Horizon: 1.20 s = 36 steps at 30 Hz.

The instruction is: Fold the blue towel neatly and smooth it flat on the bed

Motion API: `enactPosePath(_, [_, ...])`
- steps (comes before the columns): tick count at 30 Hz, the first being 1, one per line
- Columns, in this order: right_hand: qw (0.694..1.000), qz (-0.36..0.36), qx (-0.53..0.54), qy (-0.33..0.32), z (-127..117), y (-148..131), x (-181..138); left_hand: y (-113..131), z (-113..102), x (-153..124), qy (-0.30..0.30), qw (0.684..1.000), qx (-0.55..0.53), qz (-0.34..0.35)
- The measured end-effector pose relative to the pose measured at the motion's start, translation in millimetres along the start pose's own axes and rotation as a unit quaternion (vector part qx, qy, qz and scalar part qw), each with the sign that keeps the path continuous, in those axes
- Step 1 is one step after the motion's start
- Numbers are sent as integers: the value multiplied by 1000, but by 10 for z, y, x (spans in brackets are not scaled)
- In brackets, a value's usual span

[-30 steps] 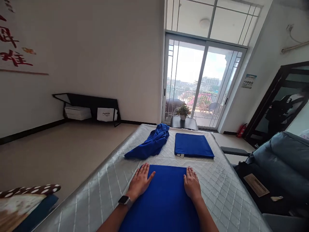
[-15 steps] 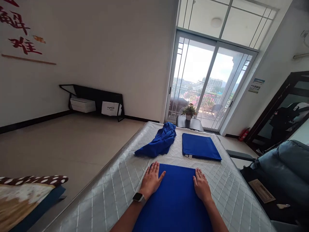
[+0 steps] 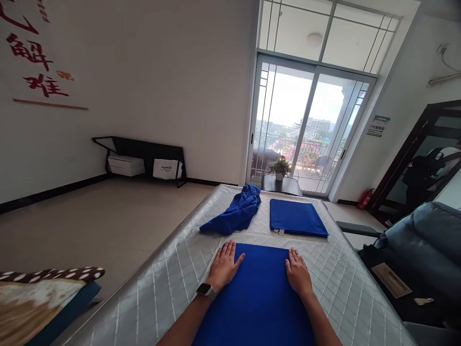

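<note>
A flat blue cloth [image 3: 257, 298] lies spread in front of me, its near end running out of the view. My left hand [image 3: 224, 264] rests flat at its far left corner, fingers stretched out and thumb apart. At the far right corner, my right hand [image 3: 298, 271] presses down with its fingers extended. Beyond them, a folded blue cloth [image 3: 298, 217] with a small white tag lies on the right. A crumpled blue cloth [image 3: 236, 211] sits to its left.
The cloths lie on a table with a silver quilted cover [image 3: 173, 278]. Past its far end stands a potted plant [image 3: 280, 168] on a chair. A dark padded chair [image 3: 428, 254] is at the right, and a patterned cushion [image 3: 46, 302] at the lower left.
The view has tilted slightly upward. Both hands stay flat on the cloth's far corners, and the cloths have not visibly moved on the table.
</note>
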State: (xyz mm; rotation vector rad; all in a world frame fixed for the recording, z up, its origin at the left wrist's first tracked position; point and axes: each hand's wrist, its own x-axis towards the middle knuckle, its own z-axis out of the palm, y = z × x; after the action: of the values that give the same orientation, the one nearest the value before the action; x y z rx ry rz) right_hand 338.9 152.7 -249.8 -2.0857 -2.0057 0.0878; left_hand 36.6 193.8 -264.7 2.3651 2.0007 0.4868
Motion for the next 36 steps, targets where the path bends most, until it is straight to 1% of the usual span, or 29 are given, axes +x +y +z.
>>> enactPosePath(6, [1000,-2,11,18,-11,-7,-27,-25,44,12,1,1000,16,6])
enactPosePath(11, [999,-26,12,39,-15,-3,-34,-32,52,11,-5,1000,31,4])
enactPosePath(17, [1000,-22,12,1,-46,-36,-117,-23,22,5,-9,1000,27,3])
enactPosePath(21, [1000,-12,1,-25,-25,-57,-195,-10,5,-1,-9,1000,24,6])
enactPosePath(24, [1000,-11,-4,-23,12,-56,-211,-2,0,-3,-7,1000,23,5])
enactPosePath(28, [1000,-10,-9,-22,46,-49,-194,-4,13,-8,10,1000,21,7])
enactPosePath(36, [999,-1,-21,-25,34,-66,-190,-9,16,-60,44,999,25,7])
